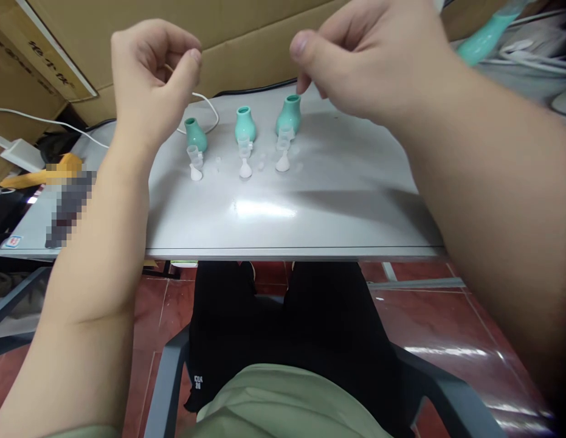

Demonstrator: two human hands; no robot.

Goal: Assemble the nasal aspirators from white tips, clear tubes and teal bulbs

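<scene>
My left hand (155, 79) is raised over the left of the table, fingers loosely curled and the thumb close to the index finger; nothing shows in it. My right hand (369, 61) hovers at the right, bent at the wrist, thumb apart from the lowered fingers and no object visible. Nearest to it stands a teal bulb (289, 115) with an open neck. A second teal bulb (245, 126) and a third teal bulb (196, 135) stand to its left. Before each bulb sit a clear plastic piece (244, 146) and a white cone-shaped piece (245, 169).
Small clear bits lie between the rows on the grey table (355, 213). Cardboard (250, 36) walls the back. A white adapter (22, 155), a yellow object (41, 176) and cables are at left. Another teal bulb (486, 39) with a clear tip is at upper right.
</scene>
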